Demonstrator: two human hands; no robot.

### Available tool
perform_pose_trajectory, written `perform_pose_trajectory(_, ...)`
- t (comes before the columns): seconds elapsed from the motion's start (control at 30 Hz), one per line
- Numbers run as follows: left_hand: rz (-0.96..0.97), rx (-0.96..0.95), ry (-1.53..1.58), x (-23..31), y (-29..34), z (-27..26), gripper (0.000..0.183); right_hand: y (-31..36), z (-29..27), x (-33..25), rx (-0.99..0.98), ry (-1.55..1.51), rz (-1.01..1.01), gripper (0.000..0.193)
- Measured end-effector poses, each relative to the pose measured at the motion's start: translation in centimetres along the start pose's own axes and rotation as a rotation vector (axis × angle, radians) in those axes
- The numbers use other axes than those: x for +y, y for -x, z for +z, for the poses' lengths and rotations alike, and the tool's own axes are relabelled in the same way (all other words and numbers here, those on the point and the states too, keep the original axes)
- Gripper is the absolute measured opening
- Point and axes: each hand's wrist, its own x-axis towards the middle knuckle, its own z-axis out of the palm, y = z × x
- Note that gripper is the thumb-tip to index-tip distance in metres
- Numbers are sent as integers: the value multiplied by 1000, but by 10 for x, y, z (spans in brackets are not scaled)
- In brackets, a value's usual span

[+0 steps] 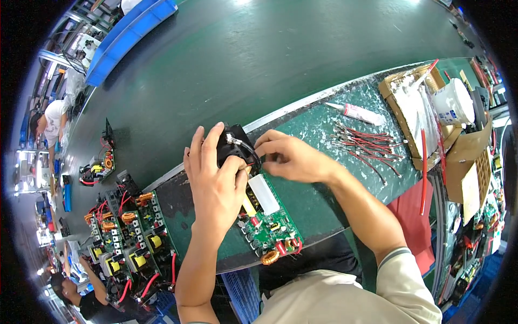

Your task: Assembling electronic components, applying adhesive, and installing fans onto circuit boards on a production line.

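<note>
A green circuit board [278,227] lies on the bench before me, with a white rectangular block, yellow transformer parts and a copper coil at its near end. A black housing [233,132] stands at its far end, and a thick black cable [247,147] curves out of it. My left hand [216,175] reaches over the housing's left side. Two fingers are stretched, while others pinch a small piece I cannot make out, low beside the cable. My right hand [291,157] is at the cable's right side, its fingers closed and slightly blurred against the cable; their tips are partly hidden.
Red and black wires [372,146] lie in a pile right of my hand, below a sealant tube [359,113]. Cartons [399,102] and a white bucket [453,102] stand farther right. Finished-looking boards [135,237] crowd the left. A blue bin [124,40] rests beyond; other people work at left.
</note>
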Motion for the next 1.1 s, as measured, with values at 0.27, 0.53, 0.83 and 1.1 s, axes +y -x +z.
perform_pose_trajectory(0.27, 43, 20, -28, 2, -2, 1, 27, -22, -13, 1, -187, 176, -88, 20)
perform_pose_trajectory(0.53, -22, -84, 127, -4, -13, -29, 68, -24, -14, -10, -187, 334, -25, 8)
perform_pose_trajectory(0.83, 135, -480, -151, 23, -29, -44, 86, -15, -8, -1, -74, 257, -39, 11)
perform_pose_trajectory(1.1, 175, -500, -167, 5, -33, -32, 84, -32, -22, 2, -279, 128, 67, 16)
